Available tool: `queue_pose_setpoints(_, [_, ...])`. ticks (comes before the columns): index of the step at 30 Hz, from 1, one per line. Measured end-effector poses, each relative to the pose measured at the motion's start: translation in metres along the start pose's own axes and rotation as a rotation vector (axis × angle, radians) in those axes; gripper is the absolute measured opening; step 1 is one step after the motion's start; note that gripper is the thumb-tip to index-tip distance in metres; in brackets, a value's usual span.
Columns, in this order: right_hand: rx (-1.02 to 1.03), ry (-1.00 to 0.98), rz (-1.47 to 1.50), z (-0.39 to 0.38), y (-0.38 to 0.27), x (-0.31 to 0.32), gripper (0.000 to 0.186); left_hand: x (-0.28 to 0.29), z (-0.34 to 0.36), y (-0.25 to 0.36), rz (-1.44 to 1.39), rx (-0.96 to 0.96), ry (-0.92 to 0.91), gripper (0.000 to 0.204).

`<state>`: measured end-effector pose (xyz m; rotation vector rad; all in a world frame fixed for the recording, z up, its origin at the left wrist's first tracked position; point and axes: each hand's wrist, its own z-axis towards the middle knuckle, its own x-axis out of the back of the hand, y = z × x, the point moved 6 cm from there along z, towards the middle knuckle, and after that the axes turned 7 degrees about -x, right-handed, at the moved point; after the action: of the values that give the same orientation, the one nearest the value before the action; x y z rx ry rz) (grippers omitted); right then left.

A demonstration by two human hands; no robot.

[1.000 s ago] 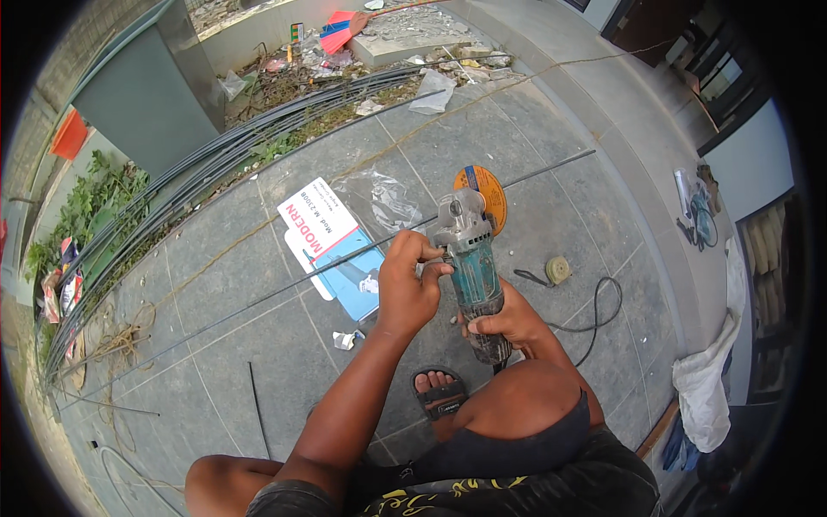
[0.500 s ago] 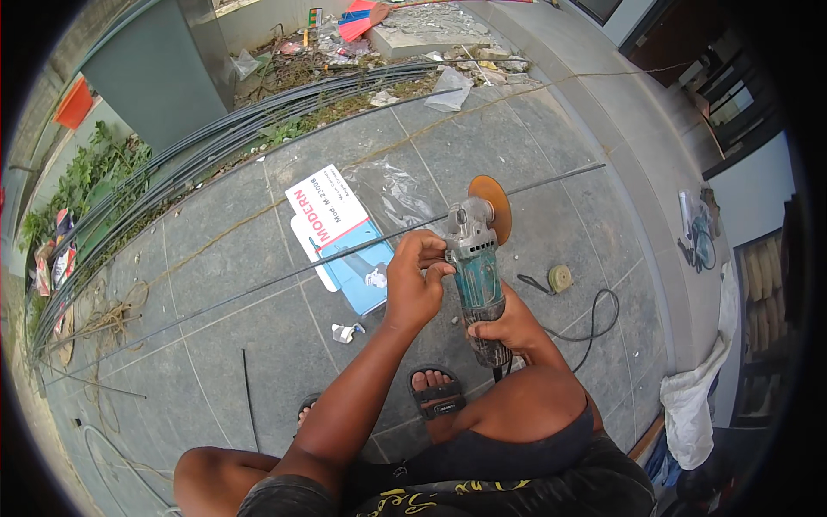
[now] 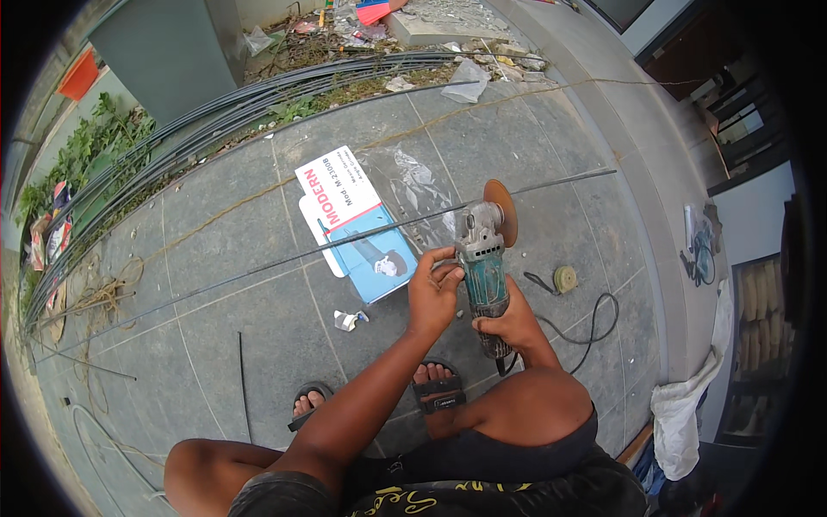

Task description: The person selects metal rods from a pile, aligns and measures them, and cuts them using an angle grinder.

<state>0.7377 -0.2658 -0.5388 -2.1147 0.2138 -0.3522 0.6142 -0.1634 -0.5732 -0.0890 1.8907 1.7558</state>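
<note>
Now the right hand (image 3: 512, 326) grips the teal grinder (image 3: 485, 283), left hand (image 3: 432, 296) touching it.

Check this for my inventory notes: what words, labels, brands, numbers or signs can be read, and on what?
Blue-and-white box: large red word, black lettering with a number; legible, but I won't copy it out.
Black shirt: yellow lettering, partly folded and cut off, not fully readable.
Right sandal: small pale strap marking, too small to read.
Angle grinder: no readable text.
Coloured packaging, far left: any print too small to read.
</note>
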Motion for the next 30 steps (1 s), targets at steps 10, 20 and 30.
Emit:
queue_pose_setpoints(10, [0.028,0.079,-0.121,0.034,0.005,-0.028,0.073,0.033,0.016,0.013,0.240,0.061,-0.006,0.033])
queue_pose_setpoints(20, [-0.004,0.096,-0.212,0.065,-0.003,-0.055,0.095,0.075,0.047,0.062,0.927,-0.324,0.049,0.030])
queue_pose_setpoints(30, [0.093,0.128,-0.275,0.079,-0.005,-0.068,0.098,0.136,0.079,0.058,1.215,-0.384,0.006,0.017])
